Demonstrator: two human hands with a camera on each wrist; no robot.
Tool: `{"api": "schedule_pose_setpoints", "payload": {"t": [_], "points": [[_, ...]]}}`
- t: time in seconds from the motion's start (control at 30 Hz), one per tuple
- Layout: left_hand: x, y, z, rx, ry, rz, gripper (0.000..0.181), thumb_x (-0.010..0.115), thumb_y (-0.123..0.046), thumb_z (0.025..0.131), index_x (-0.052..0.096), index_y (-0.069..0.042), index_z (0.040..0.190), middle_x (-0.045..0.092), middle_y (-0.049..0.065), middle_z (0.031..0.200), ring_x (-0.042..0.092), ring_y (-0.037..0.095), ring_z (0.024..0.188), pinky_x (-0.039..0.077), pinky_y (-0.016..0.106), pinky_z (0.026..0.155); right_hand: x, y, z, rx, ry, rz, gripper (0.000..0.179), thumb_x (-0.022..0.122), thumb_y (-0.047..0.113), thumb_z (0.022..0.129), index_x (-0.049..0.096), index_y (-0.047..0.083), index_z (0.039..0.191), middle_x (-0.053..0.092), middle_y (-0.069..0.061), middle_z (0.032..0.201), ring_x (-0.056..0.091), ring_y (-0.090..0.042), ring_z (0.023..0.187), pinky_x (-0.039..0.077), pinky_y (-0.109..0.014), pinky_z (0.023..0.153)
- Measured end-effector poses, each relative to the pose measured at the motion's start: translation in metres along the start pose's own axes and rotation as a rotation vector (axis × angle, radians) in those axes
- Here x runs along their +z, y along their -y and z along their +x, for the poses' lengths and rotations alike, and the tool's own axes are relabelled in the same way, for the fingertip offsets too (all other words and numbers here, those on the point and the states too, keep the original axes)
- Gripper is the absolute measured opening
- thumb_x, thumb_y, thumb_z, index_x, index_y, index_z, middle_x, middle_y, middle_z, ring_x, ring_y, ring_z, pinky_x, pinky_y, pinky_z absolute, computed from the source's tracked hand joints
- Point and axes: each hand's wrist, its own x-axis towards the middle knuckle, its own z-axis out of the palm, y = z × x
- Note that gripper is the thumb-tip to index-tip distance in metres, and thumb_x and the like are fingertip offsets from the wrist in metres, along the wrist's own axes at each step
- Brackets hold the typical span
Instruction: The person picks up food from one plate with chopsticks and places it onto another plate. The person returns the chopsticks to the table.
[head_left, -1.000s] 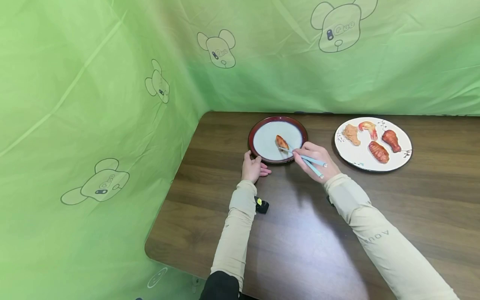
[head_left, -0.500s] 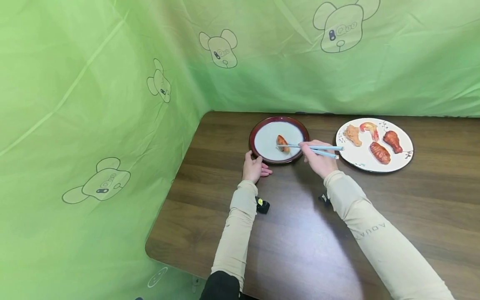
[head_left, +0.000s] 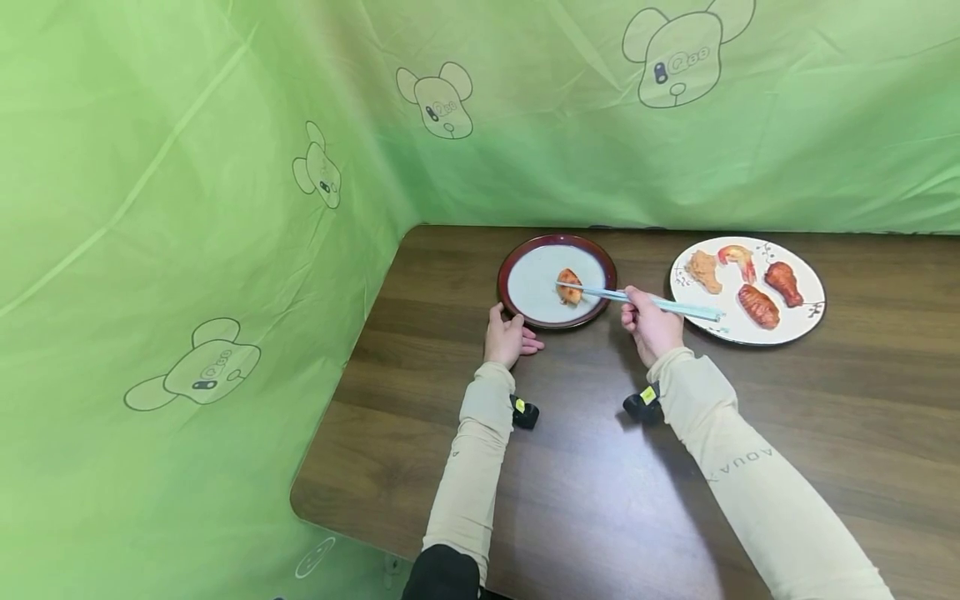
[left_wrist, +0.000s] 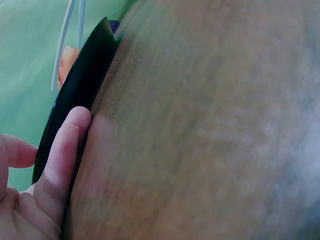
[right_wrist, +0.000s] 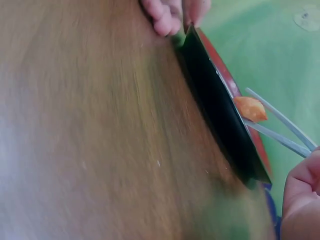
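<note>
Both hands are at a round plate [head_left: 531,282] with a pale centre and dark red rim. At the near left edge, my left hand [head_left: 505,340] holds the rim between thumb and finger; in the left wrist view a finger [left_wrist: 62,152] lies along the dark outer side. My right hand [head_left: 654,329] grips light blue chopsticks [head_left: 692,311] from the right. Their tips lie at a golden-brown piece of food [head_left: 567,276] on the plate. In the right wrist view the two sticks straddle this food piece [right_wrist: 251,108], one on either side.
To the right, a white patterned plate [head_left: 723,323] bears a drumstick [head_left: 783,282], a chicken wing [head_left: 758,306], a shrimp [head_left: 738,258] and a fried chicken piece [head_left: 703,271]. Green cloth [head_left: 525,167] hangs behind and left of the wooden table [head_left: 390,400].
My right hand has shifted right and rolled over, swinging the chopsticks' back ends to the right. The food piece has turned and moved slightly right. My left hand has stayed at the rim.
</note>
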Motion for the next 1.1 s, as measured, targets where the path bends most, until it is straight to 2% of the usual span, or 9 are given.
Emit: {"api": "schedule_pose_setpoints", "payload": {"t": [0.17,0.3,0.73,0.83,0.97,1.1], "points": [[0.0,0.0,0.0,-0.004,0.001,0.006,0.057,0.04,-0.01,0.1,0.015,-0.003,0.15,0.058,0.003,0.065,0.07,0.021,0.057,0.061,0.028,0.052,-0.006,-0.002,0.001,0.056,0.043,0.124,0.023,0.054,0.007,0.096,0.067,0.006,0.077,0.056,0.002,0.055,0.05,-0.005,0.045,0.038,-0.011,0.038],[0.0,0.0,0.0,-0.006,0.0,0.004,0.058,0.04,-0.01,0.1,0.015,-0.003,0.151,0.058,0.003,0.065,0.07,0.022,0.058,0.06,0.028,0.052,-0.008,-0.003,0.001,0.083,0.053,0.177,0.024,0.054,0.006,0.097,0.067,0.005,0.077,0.056,0.0,0.056,0.05,-0.006,0.045,0.039,-0.011,0.039],[0.0,0.002,-0.001,-0.005,0.002,-0.005,0.056,0.04,-0.01,0.1,0.016,-0.004,0.15,0.057,0.003,0.065,0.066,0.014,0.052,0.06,0.027,0.052,-0.013,-0.005,-0.001,0.094,0.045,0.196,0.023,0.054,0.006,0.096,0.069,0.005,0.078,0.056,0.0,0.056,0.05,-0.006,0.046,0.042,-0.013,0.04],[0.0,0.003,-0.001,-0.002,0.001,-0.009,0.056,0.04,-0.01,0.1,0.016,-0.003,0.15,0.058,0.003,0.065,0.067,0.016,0.053,0.061,0.028,0.053,-0.016,-0.003,-0.004,0.079,0.047,0.201,0.023,0.055,0.006,0.096,0.069,0.005,0.078,0.056,0.0,0.056,0.05,-0.006,0.046,0.042,-0.013,0.04],[0.001,0.001,-0.002,-0.002,0.001,-0.008,0.057,0.041,-0.01,0.1,0.016,-0.003,0.15,0.058,0.004,0.066,0.07,0.022,0.056,0.061,0.029,0.053,-0.028,0.007,-0.01,0.061,0.064,0.201,0.019,0.057,0.007,0.095,0.069,0.004,0.08,0.057,0.0,0.058,0.051,-0.006,0.047,0.043,-0.013,0.041],[0.0,0.0,-0.001,-0.006,-0.002,-0.004,0.056,0.041,-0.011,0.1,0.017,-0.004,0.15,0.058,0.004,0.066,0.071,0.024,0.059,0.061,0.029,0.054,-0.052,0.024,-0.018,0.054,0.102,0.218,0.015,0.058,0.007,0.095,0.065,0.004,0.082,0.058,-0.001,0.061,0.052,-0.007,0.05,0.045,-0.014,0.042]]}}
